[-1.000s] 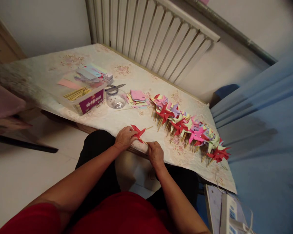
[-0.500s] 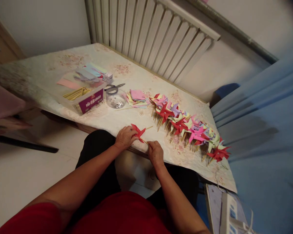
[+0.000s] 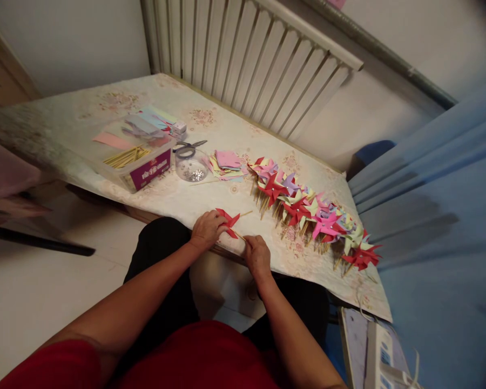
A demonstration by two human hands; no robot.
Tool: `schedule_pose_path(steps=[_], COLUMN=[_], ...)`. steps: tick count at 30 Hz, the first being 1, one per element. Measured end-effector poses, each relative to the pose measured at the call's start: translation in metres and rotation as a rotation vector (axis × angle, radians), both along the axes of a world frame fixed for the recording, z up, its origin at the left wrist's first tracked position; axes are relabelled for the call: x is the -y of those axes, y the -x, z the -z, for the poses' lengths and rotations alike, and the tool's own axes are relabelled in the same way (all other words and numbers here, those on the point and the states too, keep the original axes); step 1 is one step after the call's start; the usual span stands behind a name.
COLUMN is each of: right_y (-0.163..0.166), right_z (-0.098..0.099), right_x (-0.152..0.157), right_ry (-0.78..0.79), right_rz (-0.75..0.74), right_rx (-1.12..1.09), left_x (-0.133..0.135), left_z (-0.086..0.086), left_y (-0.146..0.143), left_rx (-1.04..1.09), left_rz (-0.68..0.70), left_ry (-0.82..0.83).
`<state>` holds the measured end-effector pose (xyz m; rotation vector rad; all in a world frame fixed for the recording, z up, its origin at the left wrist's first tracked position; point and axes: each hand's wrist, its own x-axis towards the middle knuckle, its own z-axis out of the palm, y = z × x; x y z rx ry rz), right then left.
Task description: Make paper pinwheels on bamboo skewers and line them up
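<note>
Around the red pinwheel (image 3: 230,221) at the bench's (image 3: 222,195) near edge: clear box (image 3: 154,172) of yellowish sticks (image 3: 126,156) at 10 o'clock, paper strips (image 3: 156,120) behind it; round tub (image 3: 180,172) with shiny bits (image 3: 196,174) at 11, dark-handled scissors (image 3: 190,147) overlapping its far rim; stack of paper squares (image 3: 227,160) at 12; finished pinwheels (image 3: 295,209) crowded from 1 to 3, front ones blocking those behind. Thin loose-looking stick (image 3: 246,214) just off the vanes at 2, whether separate can't tell. Radiator (image 3: 243,59) beyond at 12 to 1, blue curtain (image 3: 433,162) past the row. Red pinwheel lies low, vanes pointed, left side covered by left hand (image 3: 206,229), fingers curled in and pressed closed on it. Right hand (image 3: 258,254) at 4, fingers closed on a thin shaft (image 3: 240,236) running to the vanes; joint too small to make out. Vanes smooth folded paper; shaft thin, straight, wood-coloured; box and tub see-through, plastic-looking, box rectangular with purple label; cloth (image 3: 202,115) pale, flower-printed; radiator ribbed.
</note>
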<state>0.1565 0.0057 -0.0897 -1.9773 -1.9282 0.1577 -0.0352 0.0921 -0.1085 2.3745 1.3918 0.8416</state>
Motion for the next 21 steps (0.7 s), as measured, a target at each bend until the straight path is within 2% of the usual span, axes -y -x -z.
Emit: schedule_pose_path(steps=[4, 7, 10, 16, 19, 21], right_y=[0.000, -0.014, -0.045, -0.107, -0.106, -0.092], right_z=[-0.003, -0.003, -0.001, -0.003, -0.013, -0.020], right_x=[0.001, 0.008, 0.016, 0.021, 0.007, -0.010], right_ry=[0.018, 0.008, -0.040, -0.183, -0.271, -0.257], right_rz=[0.015, -0.012, 0.008, 0.217, 0.289, 0.188], right_rx=[0.008, -0.008, -0.039, 0.097, 0.178, 0.158], left_x=[0.001, 0.001, 0.000, -0.001, 0.000, 0.001], left_z=[-0.001, 0.000, 0.002, 0.003, 0.001, -0.001], left_y=[0.000, 0.000, 0.001, 0.003, 0.004, 0.004], left_rx=[0.019, 0.050, 0.065, 0.121, 0.210, 0.277], left_rz=[-0.005, 0.000, 0.005, 0.028, 0.026, 0.000], left_ry=[-0.002, 0.011, 0.013, 0.010, 0.016, 0.013])
